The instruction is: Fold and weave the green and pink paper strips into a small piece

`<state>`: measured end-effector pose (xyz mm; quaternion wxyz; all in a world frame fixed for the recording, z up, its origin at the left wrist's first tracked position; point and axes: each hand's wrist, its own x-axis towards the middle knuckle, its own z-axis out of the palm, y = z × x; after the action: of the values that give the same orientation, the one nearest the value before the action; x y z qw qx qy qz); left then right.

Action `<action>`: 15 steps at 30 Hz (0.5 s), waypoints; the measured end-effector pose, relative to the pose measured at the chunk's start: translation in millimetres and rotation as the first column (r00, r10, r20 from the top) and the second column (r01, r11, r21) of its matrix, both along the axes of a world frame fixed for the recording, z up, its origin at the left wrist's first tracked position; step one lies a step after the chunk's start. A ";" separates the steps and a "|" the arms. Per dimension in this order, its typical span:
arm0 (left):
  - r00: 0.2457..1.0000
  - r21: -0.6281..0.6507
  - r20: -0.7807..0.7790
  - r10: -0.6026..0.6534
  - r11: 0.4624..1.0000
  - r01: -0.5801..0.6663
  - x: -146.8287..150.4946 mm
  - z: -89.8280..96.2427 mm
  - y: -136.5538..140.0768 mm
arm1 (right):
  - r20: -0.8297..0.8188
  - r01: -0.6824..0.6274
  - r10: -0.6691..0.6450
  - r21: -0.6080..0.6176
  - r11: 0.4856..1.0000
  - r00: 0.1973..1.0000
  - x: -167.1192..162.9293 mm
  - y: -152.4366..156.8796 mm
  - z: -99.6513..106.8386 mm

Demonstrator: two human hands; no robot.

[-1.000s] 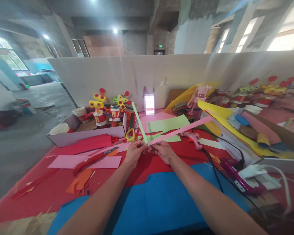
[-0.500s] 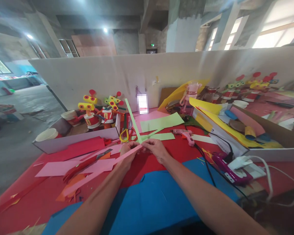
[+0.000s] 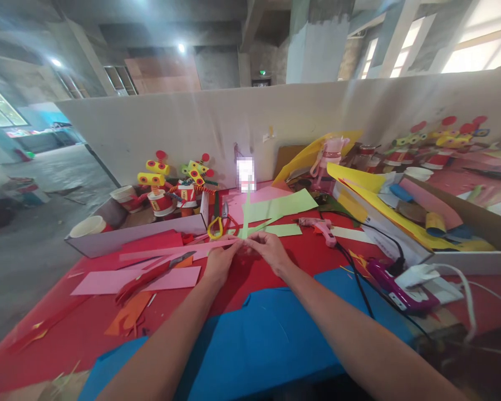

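Observation:
Above the middle of the red table, my left hand [image 3: 219, 262] and my right hand [image 3: 270, 250] meet fingertip to fingertip, both closed in a pinch. Between them is the joint of two paper strips. The pink paper strip [image 3: 179, 246] runs out to the left over my left hand's fingers, while the light green paper strip [image 3: 246, 214] points away from me. My fingertips partly hide where the strips meet. Just beyond lie light green sheets [image 3: 281, 206] and yellow-handled scissors [image 3: 215, 227].
A pink glue gun [image 3: 323, 228] and purple power strip [image 3: 401, 287] with cables lie right. Boxes stand both sides; the left box [image 3: 142, 238] holds paper-cup figures [image 3: 161, 200]. Pink paper [image 3: 100, 282] and a red-handled cutter [image 3: 144, 281] lie left; blue sheets [image 3: 259, 340] in front.
The pink strip has swung from pointing down-left toward me to pointing left. The green strip has turned from leaning left to straight away from me. Both hands still pinch the joint.

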<state>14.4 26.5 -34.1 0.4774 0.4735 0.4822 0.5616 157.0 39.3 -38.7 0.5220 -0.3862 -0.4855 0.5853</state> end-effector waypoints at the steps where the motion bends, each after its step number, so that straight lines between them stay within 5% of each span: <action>1: 1.000 -0.008 -0.021 0.007 1.000 -0.007 -1.1 -0.7 0.7 | -0.019 -0.032 0.032 -0.024 0.999 0.999 0.4 -0.1 -0.2; 6: 0.992 -0.001 -0.121 0.030 1.000 -0.031 -1.3 0.0 -0.3 | -0.088 -0.106 0.099 -0.083 0.991 0.991 2.5 0.2 -1.1; 15: 0.993 -0.020 0.101 -0.060 0.998 0.062 3.5 4.5 -2.4 | -0.144 -0.060 0.047 -0.086 0.994 0.988 0.3 -1.3 -0.9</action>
<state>17.9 24.1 -29.6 0.5234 0.4537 0.4493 0.5643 157.4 38.0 -39.6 0.5213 -0.3537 -0.4305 0.6464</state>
